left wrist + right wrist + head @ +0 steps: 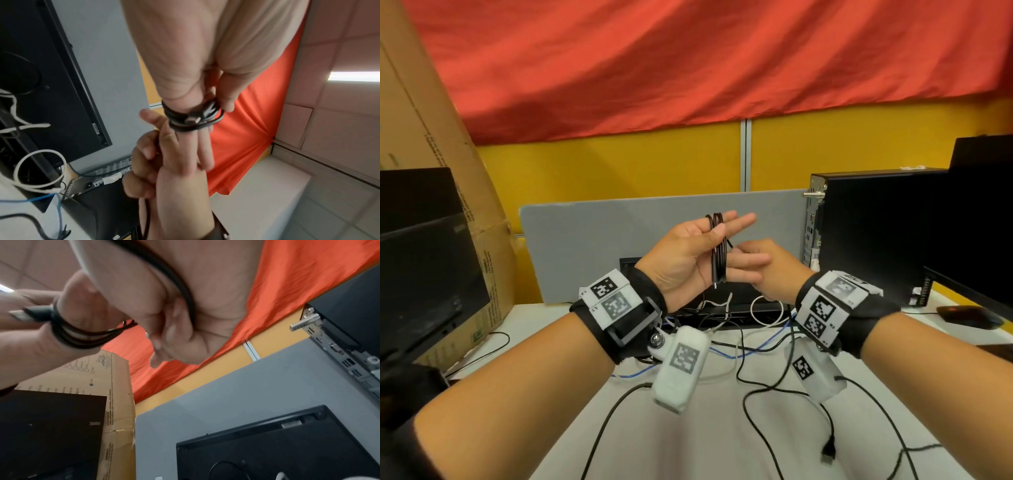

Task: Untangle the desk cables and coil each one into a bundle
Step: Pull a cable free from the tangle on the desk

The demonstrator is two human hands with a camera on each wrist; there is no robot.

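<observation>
- We see the left hand (681,253) raised above the counter (722,428), palm turned toward us, fingers stretched out
- A thin black cable (718,246) is wound in several loops around these fingers; the loops run from near the fingertips down across the palm side
- One plug end of this cable (192,119) lies on top of the loops, and the left thumb (226,91) presses it, so the grip of the left hand holds the coil in place
- The right hand (767,270) is just beside the left one, touching its lower fingers; its fingers are curled and a black cable strand (185,288) passes through the closed grip
- From the head view we cannot tell exactly where this strand joins the coil
- On the counter below the hands lie more cables, crossing each other: a white cable (760,308), a blue cable (726,353) and a black cable with a USB plug (828,454)
- Behind the hands stands a grey panel (592,240); on the right a black computer case (873,226) and a black mouse (969,317); on the left a dark monitor (424,260) and a cardboard box (431,130)
- A red cloth (688,61) hangs over the yellow partition wall (619,168) at the back
</observation>
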